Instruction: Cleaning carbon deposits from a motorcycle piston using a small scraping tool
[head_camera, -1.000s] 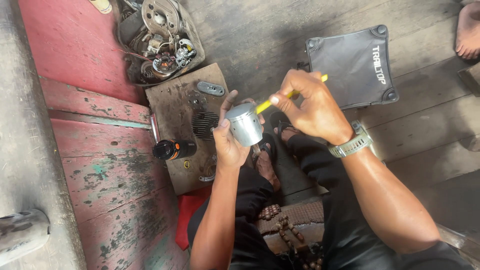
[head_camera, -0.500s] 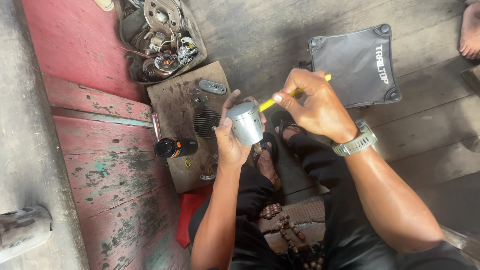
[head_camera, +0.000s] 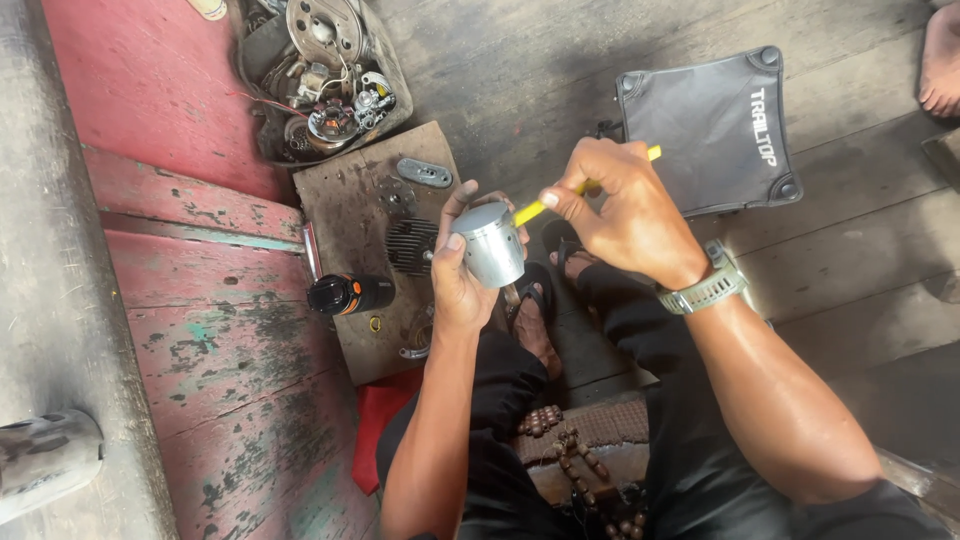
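Head view: left hand wraps fingers round silver metal cylinder, held upright above wooden board. Right hand pinches yellow stick, fingers closed tight, tip touching cylinder's top edge. Step looks like marking or scraping cylinder crown. Next move likely calls for steady grip, fine tip control. Black canister lies on board, left of cylinder; tray of parts beyond board.

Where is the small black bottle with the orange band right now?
In the head view, the black bottle lies on its side at the left edge of the brown board, just left of the left hand holding the metal piston.
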